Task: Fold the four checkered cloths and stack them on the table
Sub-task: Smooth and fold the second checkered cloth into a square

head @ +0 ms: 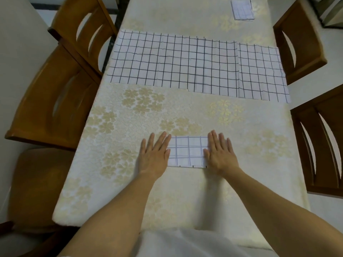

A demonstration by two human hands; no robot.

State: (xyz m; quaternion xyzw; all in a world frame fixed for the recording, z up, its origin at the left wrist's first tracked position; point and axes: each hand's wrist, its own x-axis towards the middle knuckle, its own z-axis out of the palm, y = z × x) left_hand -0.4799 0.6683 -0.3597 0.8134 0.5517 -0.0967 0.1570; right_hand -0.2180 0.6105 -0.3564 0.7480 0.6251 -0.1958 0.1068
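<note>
Head view: both hands, left (155, 154) and right (220, 153), lie open and flat pressing the folded cloth (187, 152) on the near bench (130, 117), so next it likely joins the far-right folded one (242, 9), with spread cloths (176, 62) still unfolded.

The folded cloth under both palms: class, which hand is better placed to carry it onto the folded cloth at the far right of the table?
Probably the right hand. It already rests on the near folded cloth, on the same side as the far folded cloth; the left hand would have to cross over.
</note>
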